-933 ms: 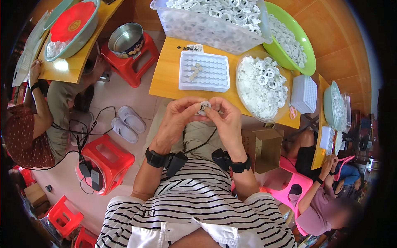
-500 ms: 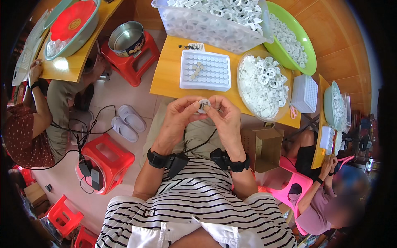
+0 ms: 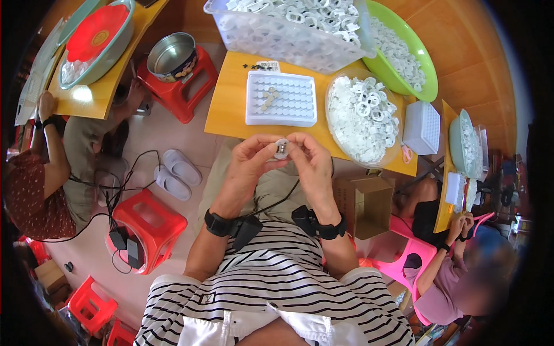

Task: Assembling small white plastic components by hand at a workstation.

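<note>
Between my two hands, just off the table's near edge, is a small round white plastic part [image 3: 281, 149] with a dark and metallic piece at its middle. My left hand [image 3: 254, 157] pinches it from the left with thumb and fingers. From the other side, my right hand [image 3: 309, 157] grips it, its thumb on the part's right edge. Beyond the hands lies a white gridded tray [image 3: 297, 106] with several small round greyish pieces [image 3: 269, 99] on it. To its right, a clear round bowl [image 3: 359, 130] is heaped with white plastic parts.
A large translucent bin [image 3: 277, 37] of white rings stands at the table's back, beside a green basin [image 3: 428, 75]. Small black pieces [image 3: 254, 67] lie behind the tray. Pink scissors [image 3: 407, 154] sit near the right edge. Co-workers sit at left and right. Below is a cardboard box [image 3: 369, 210].
The right thumb has shifted off the part's middle toward its right edge, so more of the part's face shows. The whole view has shifted slightly.
</note>
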`<action>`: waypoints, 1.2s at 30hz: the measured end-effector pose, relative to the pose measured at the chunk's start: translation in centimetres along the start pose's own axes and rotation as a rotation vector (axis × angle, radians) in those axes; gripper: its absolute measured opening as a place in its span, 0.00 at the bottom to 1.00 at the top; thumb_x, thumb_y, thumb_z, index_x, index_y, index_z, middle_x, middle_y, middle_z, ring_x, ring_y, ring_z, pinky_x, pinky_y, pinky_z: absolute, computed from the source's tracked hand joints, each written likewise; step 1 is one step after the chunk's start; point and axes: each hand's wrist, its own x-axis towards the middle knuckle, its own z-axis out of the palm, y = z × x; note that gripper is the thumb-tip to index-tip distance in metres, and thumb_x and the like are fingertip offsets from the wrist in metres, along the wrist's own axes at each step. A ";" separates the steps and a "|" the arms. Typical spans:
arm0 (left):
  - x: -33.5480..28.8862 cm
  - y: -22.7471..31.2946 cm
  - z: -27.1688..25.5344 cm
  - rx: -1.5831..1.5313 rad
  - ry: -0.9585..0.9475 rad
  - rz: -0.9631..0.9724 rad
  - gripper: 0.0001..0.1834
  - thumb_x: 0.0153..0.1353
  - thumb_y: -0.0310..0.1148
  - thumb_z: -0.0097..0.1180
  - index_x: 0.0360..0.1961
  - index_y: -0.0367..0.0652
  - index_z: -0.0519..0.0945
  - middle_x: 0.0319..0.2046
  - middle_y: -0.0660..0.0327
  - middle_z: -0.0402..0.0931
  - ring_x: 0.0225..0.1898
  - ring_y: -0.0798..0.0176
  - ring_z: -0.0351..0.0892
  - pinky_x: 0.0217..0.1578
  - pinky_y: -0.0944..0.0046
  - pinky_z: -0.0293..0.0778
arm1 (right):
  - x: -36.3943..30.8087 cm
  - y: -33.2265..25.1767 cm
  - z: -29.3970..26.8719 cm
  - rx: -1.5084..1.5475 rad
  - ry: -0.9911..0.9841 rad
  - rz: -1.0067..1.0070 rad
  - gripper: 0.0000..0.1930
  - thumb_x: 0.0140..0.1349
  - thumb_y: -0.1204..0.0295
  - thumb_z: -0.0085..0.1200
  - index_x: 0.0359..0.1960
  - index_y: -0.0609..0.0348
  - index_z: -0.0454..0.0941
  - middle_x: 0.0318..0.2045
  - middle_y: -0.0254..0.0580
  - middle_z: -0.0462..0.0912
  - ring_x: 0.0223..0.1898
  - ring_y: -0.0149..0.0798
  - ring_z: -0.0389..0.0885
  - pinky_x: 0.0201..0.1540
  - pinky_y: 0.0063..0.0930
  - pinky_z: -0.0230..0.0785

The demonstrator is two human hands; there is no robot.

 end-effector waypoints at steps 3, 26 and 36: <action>-0.2 0.1 -0.2 0.011 0.035 -0.018 0.10 0.60 0.28 0.50 0.42 0.37 0.75 0.38 0.59 0.76 0.39 0.67 0.76 0.40 0.66 0.77 | -0.2 1.4 0.3 -0.037 0.000 -0.090 0.06 0.56 0.78 0.52 0.35 0.64 0.73 0.25 0.31 0.72 0.27 0.22 0.68 0.29 0.15 0.63; 9.0 22.4 -1.6 -0.442 -0.485 0.347 0.20 0.61 0.26 0.49 0.52 0.27 0.62 0.55 0.39 0.59 0.54 0.48 0.66 0.54 0.57 0.69 | -10.0 -0.1 11.3 -0.587 -1.417 -0.592 0.15 0.56 0.65 0.48 0.42 0.60 0.73 0.48 0.48 0.73 0.53 0.48 0.67 0.54 0.47 0.57; 3.5 18.4 -3.9 -0.192 -0.138 0.532 0.20 0.63 0.28 0.45 0.54 0.29 0.62 0.52 0.43 0.64 0.50 0.55 0.70 0.50 0.65 0.72 | -6.1 0.5 5.9 -0.413 -1.218 -0.440 0.20 0.60 0.61 0.45 0.52 0.55 0.69 0.52 0.50 0.69 0.59 0.48 0.60 0.62 0.49 0.46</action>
